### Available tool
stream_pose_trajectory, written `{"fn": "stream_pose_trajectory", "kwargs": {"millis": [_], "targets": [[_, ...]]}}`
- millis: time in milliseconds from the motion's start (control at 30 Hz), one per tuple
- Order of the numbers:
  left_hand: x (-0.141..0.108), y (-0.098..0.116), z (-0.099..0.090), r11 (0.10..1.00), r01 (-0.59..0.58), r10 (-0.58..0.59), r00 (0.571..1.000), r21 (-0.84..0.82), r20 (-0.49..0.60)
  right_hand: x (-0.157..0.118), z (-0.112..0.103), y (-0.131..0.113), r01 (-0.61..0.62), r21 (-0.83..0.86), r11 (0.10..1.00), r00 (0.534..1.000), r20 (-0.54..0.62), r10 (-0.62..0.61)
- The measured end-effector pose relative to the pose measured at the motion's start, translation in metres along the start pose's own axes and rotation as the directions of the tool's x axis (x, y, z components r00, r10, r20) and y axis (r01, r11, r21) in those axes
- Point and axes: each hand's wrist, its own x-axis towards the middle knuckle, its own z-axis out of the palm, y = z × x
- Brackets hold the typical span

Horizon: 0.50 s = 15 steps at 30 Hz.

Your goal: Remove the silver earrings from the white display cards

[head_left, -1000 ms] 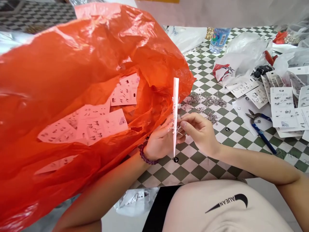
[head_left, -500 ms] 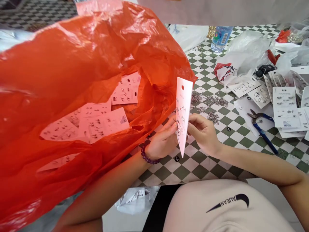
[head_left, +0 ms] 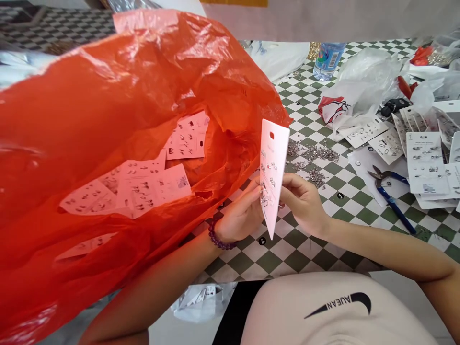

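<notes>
An upright white earring card (head_left: 273, 165), tinted pink, stands nearly edge-on between my hands, with several small metal earrings on its face. My left hand (head_left: 242, 215), with a purple bead bracelet at the wrist, grips the card's left side near its lower half. At the card's right side, behind it, the fingers of my right hand (head_left: 304, 203) are pinched together; their tips are partly hidden by the card. A large red plastic bag (head_left: 118, 100) lies open to the left, with several earring cards (head_left: 143, 189) inside.
Small metal pieces (head_left: 318, 153) lie in heaps on the checkered table (head_left: 323, 249). Blue-handled pliers (head_left: 395, 203) are at the right, beside stacked earring cards (head_left: 426, 160). Farther back are a water bottle (head_left: 327, 60) and clear plastic bags (head_left: 362, 76).
The card has turned slightly, so more of its face shows. Both hands keep nearly the same place, and the whole view has shifted a little.
</notes>
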Motion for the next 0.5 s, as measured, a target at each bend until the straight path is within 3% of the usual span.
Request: {"fn": "stream_pose_trajectory", "kwargs": {"millis": [200,500], "targets": [[0.000,0.000,0.002,1.000,0.010,-0.010,1.000,-0.025,-0.012,0.001,-0.001,0.001,-0.019,0.023,1.000,1.000,0.001,0.019],[0.003,-0.001,-0.010,0.990,0.046,-0.035,0.996,-0.134,0.087,-0.001,-0.002,0.004,-0.048,0.073,0.996,0.998,0.040,0.046]]}}
